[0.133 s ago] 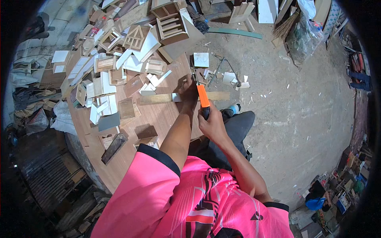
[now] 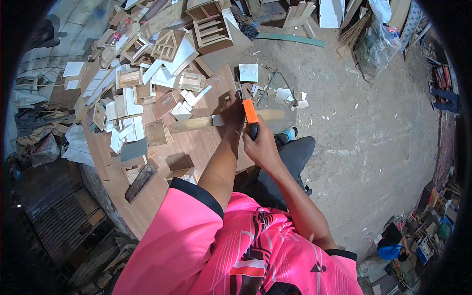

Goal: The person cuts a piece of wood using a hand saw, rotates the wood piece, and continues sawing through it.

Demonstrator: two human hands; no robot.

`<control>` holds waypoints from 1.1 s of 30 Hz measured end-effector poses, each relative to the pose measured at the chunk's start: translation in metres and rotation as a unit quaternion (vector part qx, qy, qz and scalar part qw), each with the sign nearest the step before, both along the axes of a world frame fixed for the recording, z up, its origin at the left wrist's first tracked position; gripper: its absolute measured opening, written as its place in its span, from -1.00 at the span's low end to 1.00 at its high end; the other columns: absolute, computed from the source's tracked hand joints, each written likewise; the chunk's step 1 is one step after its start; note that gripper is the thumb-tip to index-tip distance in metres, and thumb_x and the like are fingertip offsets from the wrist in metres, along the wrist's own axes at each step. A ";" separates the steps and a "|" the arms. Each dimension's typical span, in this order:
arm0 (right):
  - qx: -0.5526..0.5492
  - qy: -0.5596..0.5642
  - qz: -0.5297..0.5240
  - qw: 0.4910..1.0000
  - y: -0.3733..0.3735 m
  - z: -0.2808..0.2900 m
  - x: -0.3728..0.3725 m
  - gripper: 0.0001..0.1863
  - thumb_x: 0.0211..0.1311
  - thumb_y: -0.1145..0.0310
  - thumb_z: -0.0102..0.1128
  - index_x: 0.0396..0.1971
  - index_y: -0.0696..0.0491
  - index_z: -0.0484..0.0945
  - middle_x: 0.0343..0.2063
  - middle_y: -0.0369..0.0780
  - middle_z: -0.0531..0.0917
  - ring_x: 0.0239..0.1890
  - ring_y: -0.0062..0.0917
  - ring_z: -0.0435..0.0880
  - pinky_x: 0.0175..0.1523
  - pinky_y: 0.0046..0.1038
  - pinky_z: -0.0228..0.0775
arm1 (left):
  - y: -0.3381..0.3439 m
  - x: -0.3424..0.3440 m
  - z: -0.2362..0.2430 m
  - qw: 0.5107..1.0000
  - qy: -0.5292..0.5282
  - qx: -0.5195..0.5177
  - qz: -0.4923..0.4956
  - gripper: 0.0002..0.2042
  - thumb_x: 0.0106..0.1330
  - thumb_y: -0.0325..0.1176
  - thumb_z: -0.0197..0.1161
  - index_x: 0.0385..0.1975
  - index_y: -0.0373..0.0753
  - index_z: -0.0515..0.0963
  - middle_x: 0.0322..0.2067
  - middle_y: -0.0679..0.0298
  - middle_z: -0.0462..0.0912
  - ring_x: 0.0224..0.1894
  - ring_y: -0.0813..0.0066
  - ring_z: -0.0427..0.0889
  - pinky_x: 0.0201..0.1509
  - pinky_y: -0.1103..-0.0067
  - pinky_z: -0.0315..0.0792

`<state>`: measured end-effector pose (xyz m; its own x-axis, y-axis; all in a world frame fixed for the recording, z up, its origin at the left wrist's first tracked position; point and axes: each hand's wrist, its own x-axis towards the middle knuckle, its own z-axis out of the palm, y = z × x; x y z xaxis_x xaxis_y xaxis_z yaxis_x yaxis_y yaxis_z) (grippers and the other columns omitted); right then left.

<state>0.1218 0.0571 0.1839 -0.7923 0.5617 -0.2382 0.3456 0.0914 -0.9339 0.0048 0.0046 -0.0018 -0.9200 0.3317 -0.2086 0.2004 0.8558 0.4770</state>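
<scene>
My right hand [image 2: 260,142] is closed round the black grip of a hand saw [image 2: 250,112] with an orange part toward its front. The saw is seen nearly edge-on, so little of its blade shows. A long pale wooden strip [image 2: 192,123] lies across the right edge of the table, its far right end reaching out past that edge. My left hand [image 2: 233,110], in shadow, holds the strip down just left of the saw; its fingers are partly hidden. A short whitish patch [image 2: 217,120] shows on the strip beside my left hand.
The wooden table [image 2: 196,147] carries a heap of white and brown offcuts and small wooden boxes [image 2: 212,35]. Scraps and a white square block [image 2: 249,73] lie on the concrete floor [image 2: 364,137]. A broom [image 2: 356,34] and clear plastic bag stand at the far right.
My right hand and the saw have shifted slightly forward and left. My left hand stays on the strip.
</scene>
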 end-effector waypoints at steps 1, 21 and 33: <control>0.013 0.015 -0.016 1.000 0.004 -0.002 -0.004 -0.76 0.16 0.49 0.10 -0.18 0.18 0.34 -0.58 0.00 0.49 -0.55 -0.31 0.45 -0.29 -0.37 0.38 | 0.004 0.002 0.000 1.000 0.001 -0.001 0.003 -0.61 0.32 0.00 0.04 0.01 -0.08 0.31 -0.29 0.03 0.68 -0.18 0.14 0.67 -0.04 0.11 0.41; -0.115 -0.032 -0.007 0.993 -0.009 0.073 0.034 -0.77 0.15 0.55 0.11 -0.19 0.16 0.36 -0.59 -0.16 0.44 -0.48 -0.60 0.40 -0.33 -0.46 0.33 | 0.009 -0.005 0.011 0.997 0.042 -0.056 0.040 -0.73 0.37 -0.15 -0.08 -0.03 -0.11 0.28 -0.40 -0.04 0.65 -0.27 -0.06 0.65 -0.27 0.07 0.45; -0.178 0.003 0.008 0.984 -0.022 0.125 0.088 -0.76 0.09 0.66 0.12 -0.23 0.17 0.35 -0.45 -0.20 0.49 -0.31 -0.61 0.52 -0.15 -0.55 0.37 | 0.005 -0.011 0.019 0.998 -0.024 0.004 0.066 -0.71 0.32 -0.16 -0.02 -0.04 -0.13 0.34 -0.33 -0.05 0.64 -0.22 -0.09 0.63 -0.16 0.12 0.41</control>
